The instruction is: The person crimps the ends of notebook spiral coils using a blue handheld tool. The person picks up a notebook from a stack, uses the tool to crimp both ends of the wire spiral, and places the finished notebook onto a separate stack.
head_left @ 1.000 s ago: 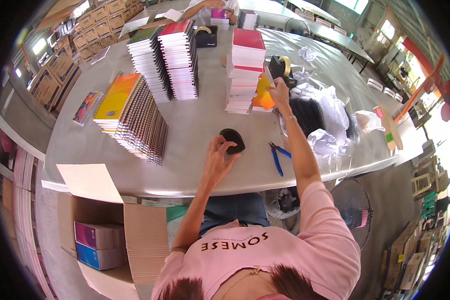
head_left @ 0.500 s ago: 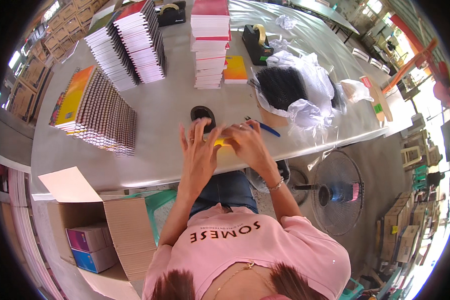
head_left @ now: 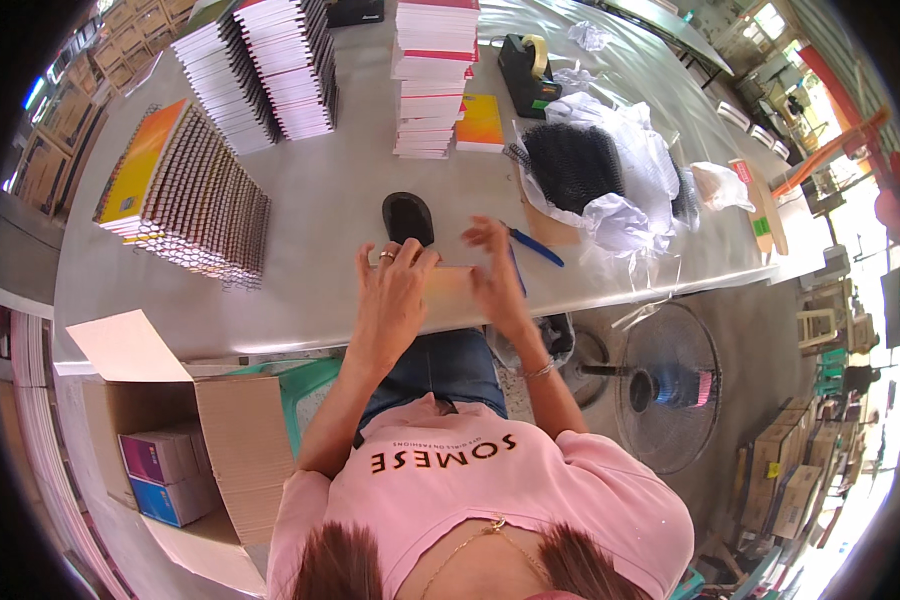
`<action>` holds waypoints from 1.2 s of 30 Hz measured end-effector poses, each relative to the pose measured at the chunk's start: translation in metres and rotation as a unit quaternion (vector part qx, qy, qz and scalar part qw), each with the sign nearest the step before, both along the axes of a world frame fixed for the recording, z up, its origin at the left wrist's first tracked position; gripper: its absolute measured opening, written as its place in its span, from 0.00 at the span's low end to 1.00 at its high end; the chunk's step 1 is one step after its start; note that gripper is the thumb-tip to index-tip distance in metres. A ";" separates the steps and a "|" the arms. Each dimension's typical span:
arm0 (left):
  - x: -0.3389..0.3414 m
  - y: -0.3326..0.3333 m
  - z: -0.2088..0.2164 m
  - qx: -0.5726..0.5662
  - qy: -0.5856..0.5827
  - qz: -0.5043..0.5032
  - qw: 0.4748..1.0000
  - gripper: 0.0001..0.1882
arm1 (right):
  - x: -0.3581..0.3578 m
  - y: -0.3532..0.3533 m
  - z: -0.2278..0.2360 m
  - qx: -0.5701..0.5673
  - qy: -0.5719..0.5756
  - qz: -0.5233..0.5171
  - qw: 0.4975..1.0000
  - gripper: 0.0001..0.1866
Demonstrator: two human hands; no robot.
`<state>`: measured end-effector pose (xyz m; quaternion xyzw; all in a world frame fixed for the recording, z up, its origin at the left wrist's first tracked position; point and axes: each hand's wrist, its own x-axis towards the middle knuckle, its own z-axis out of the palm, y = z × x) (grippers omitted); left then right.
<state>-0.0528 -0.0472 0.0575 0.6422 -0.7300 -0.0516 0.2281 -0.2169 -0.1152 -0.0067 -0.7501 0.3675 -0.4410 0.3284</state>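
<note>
At the table's near edge lies a small notebook point(head_left: 448, 284) with a yellow-orange cover, partly hidden by my hands. My left hand point(head_left: 395, 285) grips its left side with bent fingers over the far edge. At the right side, my right hand point(head_left: 495, 280) has its fingers apart and slightly blurred, close to the notebook; whether it touches is unclear. Just beyond my left fingers rests a black oval object point(head_left: 407, 217). Pliers with blue handles point(head_left: 537, 247) lie to the right of my right hand.
Spiral notebooks point(head_left: 195, 200) stand stacked at left, with taller stacks point(head_left: 290, 80) behind. A pile of books point(head_left: 432, 90) and a tape dispenser point(head_left: 526, 80) stand farther back. Black wire combs point(head_left: 573, 165) lie on white plastic. Below left is an open carton point(head_left: 245, 460); a fan point(head_left: 665, 385) stands right.
My right hand has moved away from my left, its fingers lifting and spreading. More of the notebook's cover now shows between the hands. The whole view has shifted slightly.
</note>
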 end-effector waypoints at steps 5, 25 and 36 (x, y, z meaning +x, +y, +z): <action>0.017 0.012 -0.003 -0.025 -0.016 0.035 0.999 0.20 | -0.045 -0.073 0.031 -0.162 0.180 -0.349 0.905 0.25; -0.005 0.003 -0.047 -0.144 0.079 0.119 0.979 0.21 | -0.134 -0.151 0.030 -0.075 0.199 -0.339 0.917 0.08; 0.001 0.002 -0.049 -0.160 0.086 0.130 0.975 0.17 | -0.108 -0.081 0.079 0.143 -0.283 -0.064 0.946 0.11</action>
